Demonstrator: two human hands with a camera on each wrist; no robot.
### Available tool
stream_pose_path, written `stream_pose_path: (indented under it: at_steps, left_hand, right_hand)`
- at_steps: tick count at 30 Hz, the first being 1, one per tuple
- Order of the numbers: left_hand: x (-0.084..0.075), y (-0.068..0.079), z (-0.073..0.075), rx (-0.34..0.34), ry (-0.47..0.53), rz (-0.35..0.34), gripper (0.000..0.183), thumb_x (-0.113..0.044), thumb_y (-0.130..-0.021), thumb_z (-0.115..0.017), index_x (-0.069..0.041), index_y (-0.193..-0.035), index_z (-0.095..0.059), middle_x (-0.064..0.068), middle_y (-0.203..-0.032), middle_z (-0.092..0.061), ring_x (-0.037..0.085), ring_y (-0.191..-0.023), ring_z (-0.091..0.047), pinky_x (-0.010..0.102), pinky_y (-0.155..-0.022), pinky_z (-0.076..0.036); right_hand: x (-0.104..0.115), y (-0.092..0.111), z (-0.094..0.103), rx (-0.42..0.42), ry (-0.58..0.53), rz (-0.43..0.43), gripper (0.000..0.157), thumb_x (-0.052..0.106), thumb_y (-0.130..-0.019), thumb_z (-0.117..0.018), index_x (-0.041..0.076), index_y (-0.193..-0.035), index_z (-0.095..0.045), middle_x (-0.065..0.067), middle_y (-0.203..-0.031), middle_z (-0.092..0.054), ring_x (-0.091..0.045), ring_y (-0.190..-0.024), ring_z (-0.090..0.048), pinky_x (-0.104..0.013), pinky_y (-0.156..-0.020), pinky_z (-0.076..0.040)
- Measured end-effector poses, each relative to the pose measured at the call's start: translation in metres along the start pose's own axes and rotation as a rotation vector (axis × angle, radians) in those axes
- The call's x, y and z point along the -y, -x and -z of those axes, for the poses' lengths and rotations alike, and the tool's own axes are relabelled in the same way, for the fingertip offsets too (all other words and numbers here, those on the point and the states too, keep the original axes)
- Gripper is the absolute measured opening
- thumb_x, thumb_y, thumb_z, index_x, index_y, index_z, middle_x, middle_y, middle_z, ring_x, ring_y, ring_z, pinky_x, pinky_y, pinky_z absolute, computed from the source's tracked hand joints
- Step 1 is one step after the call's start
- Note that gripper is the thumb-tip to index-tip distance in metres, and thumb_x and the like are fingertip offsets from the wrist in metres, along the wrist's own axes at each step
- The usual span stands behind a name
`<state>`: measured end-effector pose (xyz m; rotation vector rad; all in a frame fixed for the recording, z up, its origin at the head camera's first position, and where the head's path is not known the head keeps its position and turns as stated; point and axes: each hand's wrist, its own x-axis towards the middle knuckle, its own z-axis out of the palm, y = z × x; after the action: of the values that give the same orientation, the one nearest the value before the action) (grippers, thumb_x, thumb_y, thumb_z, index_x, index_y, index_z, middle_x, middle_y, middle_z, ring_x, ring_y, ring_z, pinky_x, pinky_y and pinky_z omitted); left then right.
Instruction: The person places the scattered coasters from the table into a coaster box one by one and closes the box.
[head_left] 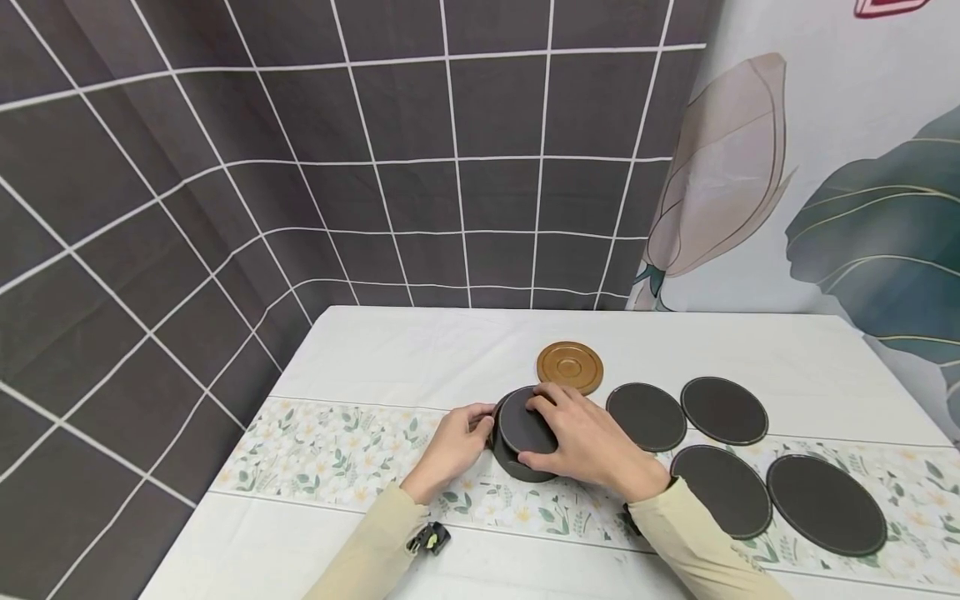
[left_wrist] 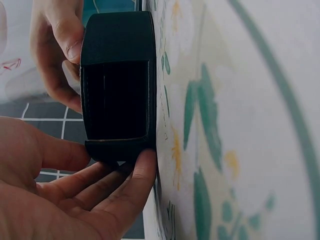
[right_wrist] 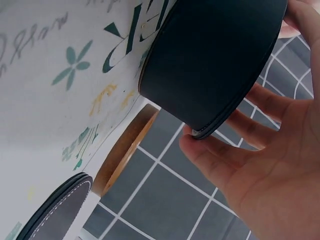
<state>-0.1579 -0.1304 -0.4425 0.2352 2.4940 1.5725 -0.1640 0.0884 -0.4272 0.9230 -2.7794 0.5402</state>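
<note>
Centrally, below mid-frame, we see the left hand [head_left: 456,442] clasping a dark, window-sided cylinder [head_left: 516,468]; the right hand [head_left: 581,435] grips a smooth disc [head_left: 523,425] atop it by the rim; flat floral cloth [head_left: 330,450] extends leftward.

Five coasters [head_left: 724,410], one holder [head_left: 517,468] (one brown disc [head_left: 570,367]).
</note>
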Motion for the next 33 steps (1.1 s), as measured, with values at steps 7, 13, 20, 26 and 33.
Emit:
stream_pose_path:
  at_steps: [7, 13, 20, 26, 33]
  left_hand:
    - [-0.0003, -0.0001, -0.0003, 0.004, 0.001, 0.006, 0.034, -0.008, -0.107, -0.047, 0.005, -0.135, -0.061, 0.021, -0.129, -0.067, 0.029, -0.111, -0.069, 0.032, -0.085, -0.060]
    - [-0.0006, 0.0002, -0.0002, 0.004, -0.006, 0.009, 0.034, -0.009, -0.107, -0.048, 0.004, -0.135, -0.062, 0.021, -0.129, -0.068, 0.028, -0.111, -0.069, 0.033, -0.085, -0.060]
    - [0.0000, -0.0002, -0.0003, 0.000, -0.013, 0.002, 0.033, -0.009, -0.107, -0.048, 0.004, -0.135, -0.062, 0.020, -0.128, -0.068, 0.027, -0.110, -0.069, 0.033, -0.085, -0.059]
    - [-0.0011, 0.0005, -0.0003, -0.006, -0.033, 0.002, 0.034, -0.010, -0.107, -0.048, 0.003, -0.135, -0.062, 0.019, -0.129, -0.068, 0.027, -0.111, -0.068, 0.036, -0.087, -0.059]
    - [-0.0015, 0.0009, 0.0001, -0.003, -0.027, 0.007, 0.034, -0.010, -0.107, -0.048, 0.002, -0.135, -0.062, 0.019, -0.130, -0.067, 0.028, -0.113, -0.068, 0.036, -0.087, -0.058]
  right_hand:
    - [0.0004, 0.0003, -0.0012, 0.006, 0.009, -0.005, 0.065, 0.055, -0.082, -0.079, 0.008, -0.126, -0.069, -0.012, -0.138, -0.058, -0.034, -0.126, -0.057, -0.052, -0.100, -0.053]
    - [0.0011, 0.0002, -0.0012, 0.011, 0.007, -0.011, 0.065, 0.057, -0.083, -0.078, 0.009, -0.126, -0.068, -0.011, -0.137, -0.058, -0.033, -0.125, -0.058, -0.052, -0.099, -0.054]
    - [0.0015, 0.0006, -0.0006, 0.005, 0.010, -0.009, 0.065, 0.058, -0.082, -0.078, 0.010, -0.125, -0.069, -0.009, -0.135, -0.059, -0.032, -0.123, -0.059, -0.051, -0.097, -0.055]
    - [0.0019, 0.0013, -0.0006, 0.002, 0.013, -0.005, 0.065, 0.058, -0.082, -0.078, 0.010, -0.125, -0.069, -0.009, -0.134, -0.059, -0.032, -0.121, -0.060, -0.051, -0.096, -0.055]
    - [0.0030, 0.0010, -0.0011, 0.000, 0.019, 0.000, 0.064, 0.058, -0.082, -0.079, 0.011, -0.125, -0.069, -0.010, -0.134, -0.059, -0.033, -0.119, -0.061, -0.055, -0.097, -0.053]
